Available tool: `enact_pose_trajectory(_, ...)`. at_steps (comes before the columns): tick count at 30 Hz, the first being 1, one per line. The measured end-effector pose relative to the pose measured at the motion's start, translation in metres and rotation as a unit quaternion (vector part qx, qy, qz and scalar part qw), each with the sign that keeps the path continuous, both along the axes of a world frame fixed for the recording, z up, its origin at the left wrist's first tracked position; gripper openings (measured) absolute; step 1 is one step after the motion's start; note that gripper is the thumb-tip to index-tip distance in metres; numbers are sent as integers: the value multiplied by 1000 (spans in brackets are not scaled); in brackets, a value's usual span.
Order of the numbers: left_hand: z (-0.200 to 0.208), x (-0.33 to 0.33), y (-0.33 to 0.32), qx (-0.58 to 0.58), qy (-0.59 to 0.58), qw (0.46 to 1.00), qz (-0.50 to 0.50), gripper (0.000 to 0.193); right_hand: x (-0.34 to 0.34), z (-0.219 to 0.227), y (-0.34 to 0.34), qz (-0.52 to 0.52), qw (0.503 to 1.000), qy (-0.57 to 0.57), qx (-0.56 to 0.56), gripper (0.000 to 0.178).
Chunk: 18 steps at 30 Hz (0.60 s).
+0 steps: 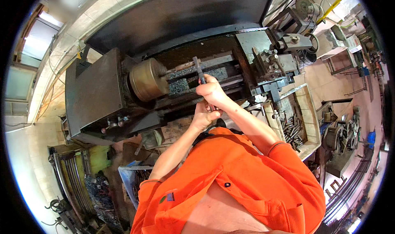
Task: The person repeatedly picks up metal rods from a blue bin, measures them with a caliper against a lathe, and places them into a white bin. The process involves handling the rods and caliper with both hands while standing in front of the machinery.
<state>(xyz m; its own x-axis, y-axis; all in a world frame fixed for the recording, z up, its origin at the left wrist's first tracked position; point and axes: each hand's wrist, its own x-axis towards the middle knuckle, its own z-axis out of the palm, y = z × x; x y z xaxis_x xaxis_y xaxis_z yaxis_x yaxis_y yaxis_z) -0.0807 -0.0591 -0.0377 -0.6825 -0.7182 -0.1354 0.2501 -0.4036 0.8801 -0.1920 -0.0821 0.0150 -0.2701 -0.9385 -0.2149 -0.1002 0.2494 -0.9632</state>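
Note:
A thin metal rod (183, 66) sticks out of the round brass-coloured chuck (149, 80) of a lathe. Across the rod's free end lies the head of a slim grey metal tool that looks like a caliper (198, 68). My right hand (212, 92) is closed around the caliper's middle, over the lathe bed. Just below it, my left hand (203, 117) is closed at the tool's lower end, near my body. My fingers partly hide the tool, so its reading part cannot be made out.
The lathe's headstock (94, 94) stands on the left, its carriage with tool post (269, 63) on the right. Metal chips (179, 86) lie in the bed. A wooden tray (313, 127) of short metal pieces is at my right. Long bars (74, 178) lie at lower left.

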Motion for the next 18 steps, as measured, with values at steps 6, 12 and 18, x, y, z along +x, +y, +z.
enact_pose_trajectory(6, -2, -20, 3, 46, 34, 996, -73, 55, -22, -12, 17, -85, 989, -116, -26, 13)
enact_pose_trajectory(12, -3, -25, 14, -220, -205, 935, -189, 64, -32, -2, 79, -165, 963, -186, -100, 25)
enact_pose_trajectory(18, 38, -27, 51, -451, -257, 825, -223, 72, -16, -8, 173, -311, 912, -242, -112, 54)
